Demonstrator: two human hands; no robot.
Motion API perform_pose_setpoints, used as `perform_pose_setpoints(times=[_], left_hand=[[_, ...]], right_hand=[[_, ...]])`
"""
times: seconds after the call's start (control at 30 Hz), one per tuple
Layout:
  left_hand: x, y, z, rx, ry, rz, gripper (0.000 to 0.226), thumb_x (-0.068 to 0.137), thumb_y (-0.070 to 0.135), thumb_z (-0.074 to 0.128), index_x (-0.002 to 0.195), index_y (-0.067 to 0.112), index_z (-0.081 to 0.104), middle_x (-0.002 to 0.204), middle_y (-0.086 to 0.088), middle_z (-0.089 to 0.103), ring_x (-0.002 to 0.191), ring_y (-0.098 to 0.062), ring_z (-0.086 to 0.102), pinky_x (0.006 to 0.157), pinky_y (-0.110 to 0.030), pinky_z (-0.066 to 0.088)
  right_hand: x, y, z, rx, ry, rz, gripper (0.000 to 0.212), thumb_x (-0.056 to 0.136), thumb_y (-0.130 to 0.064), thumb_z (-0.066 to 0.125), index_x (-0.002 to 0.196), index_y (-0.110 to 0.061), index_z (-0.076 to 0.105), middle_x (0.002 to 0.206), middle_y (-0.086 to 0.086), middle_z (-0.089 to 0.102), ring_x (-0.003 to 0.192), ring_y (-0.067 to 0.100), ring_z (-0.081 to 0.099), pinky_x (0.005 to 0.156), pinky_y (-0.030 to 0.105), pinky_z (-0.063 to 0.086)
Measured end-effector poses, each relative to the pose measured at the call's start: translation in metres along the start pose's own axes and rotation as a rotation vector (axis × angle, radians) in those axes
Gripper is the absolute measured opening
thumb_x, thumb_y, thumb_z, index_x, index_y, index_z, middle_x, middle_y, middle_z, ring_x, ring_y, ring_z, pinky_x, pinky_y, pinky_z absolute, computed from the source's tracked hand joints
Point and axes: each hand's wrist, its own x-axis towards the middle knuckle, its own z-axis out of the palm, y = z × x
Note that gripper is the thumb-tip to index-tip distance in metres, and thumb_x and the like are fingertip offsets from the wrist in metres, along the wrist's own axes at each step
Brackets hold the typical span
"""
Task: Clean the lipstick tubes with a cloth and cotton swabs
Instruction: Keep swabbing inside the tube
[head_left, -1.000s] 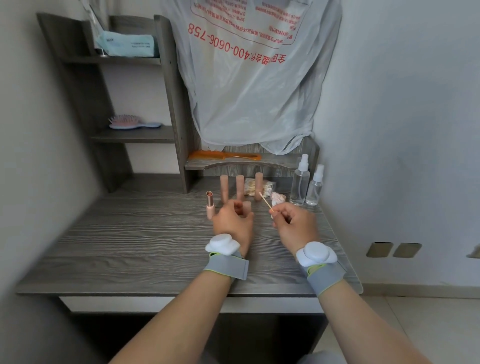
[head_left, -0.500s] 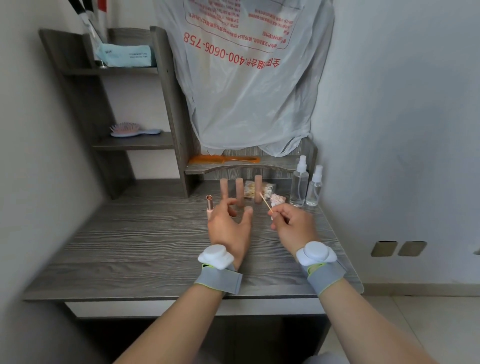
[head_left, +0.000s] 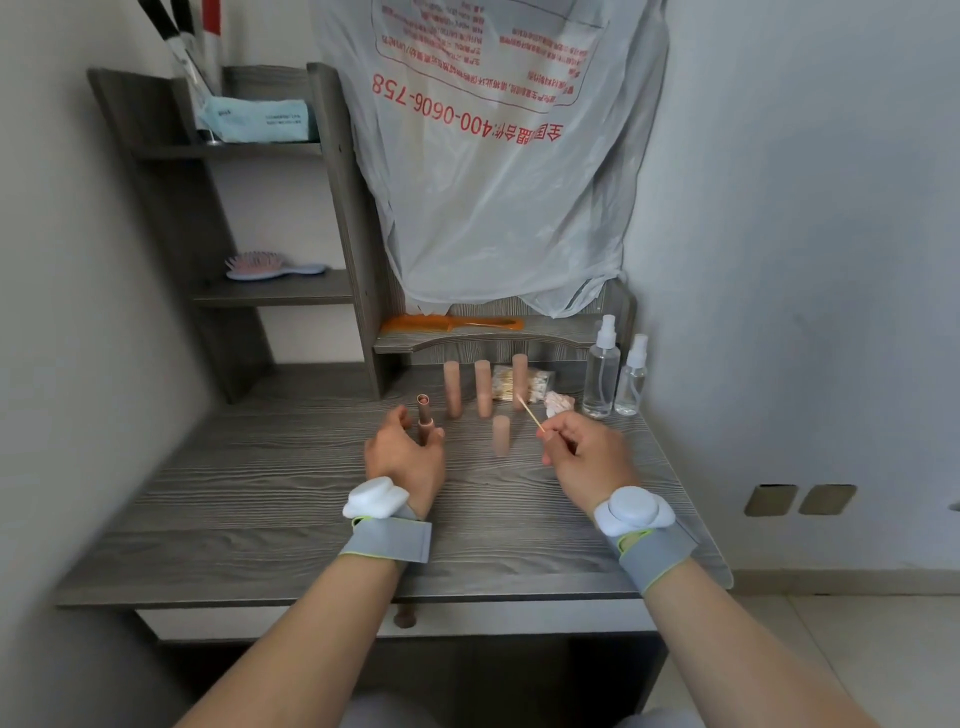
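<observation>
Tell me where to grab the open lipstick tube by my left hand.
Pinch its lower barrel from the near side with the left hand: the open lipstick tube stands upright, and its open top should stay free for the cotton swab.

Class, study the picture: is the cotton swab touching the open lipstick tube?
No, the right hand pinches the cotton swab well apart from the open lipstick tube, which stands at the left hand.

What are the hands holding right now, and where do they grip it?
Right hand pinches the cotton swab at its stick's lower end. Left hand curls its fingers round the base of the open lipstick tube.
</observation>
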Motion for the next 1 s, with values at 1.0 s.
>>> perform_pose_setpoints(times=[1.0], left_hand=[[-0.033, 0.021, 0.022, -0.228, -0.107, 0.155, 0.011, 0.078, 0.030, 0.081, 0.083, 0.027, 0.072, 0.071, 0.015, 0.069, 0.068, -0.002, 0.064, 0.065, -0.016, 0.048]], right_hand=[[0.002, 0.009, 0.005, -0.063, 0.044, -0.160, 0.017, 0.091, -0.019, 0.063, 0.098, -0.028, 0.075, 0.064, -0.019, 0.061, 0.061, 0.007, 0.057, 0.062, 0.025, 0.048]])
